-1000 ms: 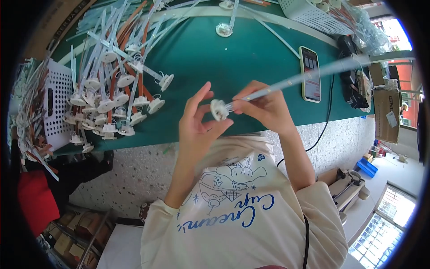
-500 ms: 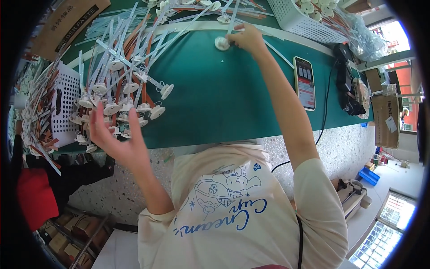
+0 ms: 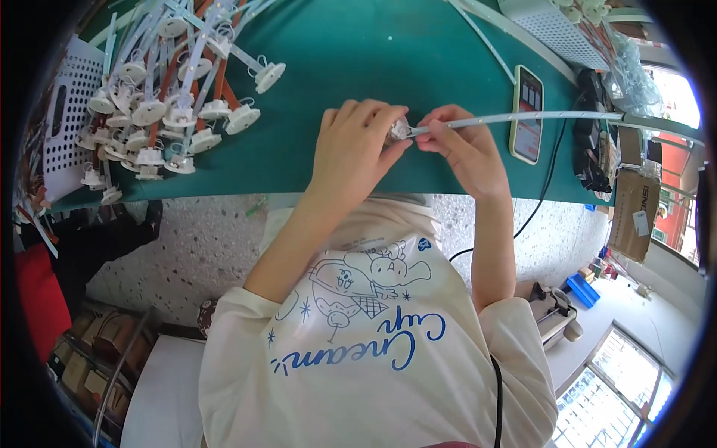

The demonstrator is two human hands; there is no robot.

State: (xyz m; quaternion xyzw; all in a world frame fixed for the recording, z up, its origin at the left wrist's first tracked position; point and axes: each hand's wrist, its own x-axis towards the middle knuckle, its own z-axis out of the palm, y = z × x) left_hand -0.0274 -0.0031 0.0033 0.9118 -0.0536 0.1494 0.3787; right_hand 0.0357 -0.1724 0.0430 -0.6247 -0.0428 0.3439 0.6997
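In front of me, over the near part of the green table, my left hand is closed around a white round lamp base, its fingers covering most of it. A thin pale LED strip runs from that base out to the right. My right hand pinches the strip close to where it meets the base. To the left lies a heap of similar white round bases with pale and orange-brown strips attached.
A white perforated basket stands at the left edge, another basket at the far right. On the green tabletop a phone lies right of my hands, beside a black cable. One loose strip lies farther back.
My right hand has brought a base with its strip from the far side of the table toward me. My left hand has left the heap and closed on the base.
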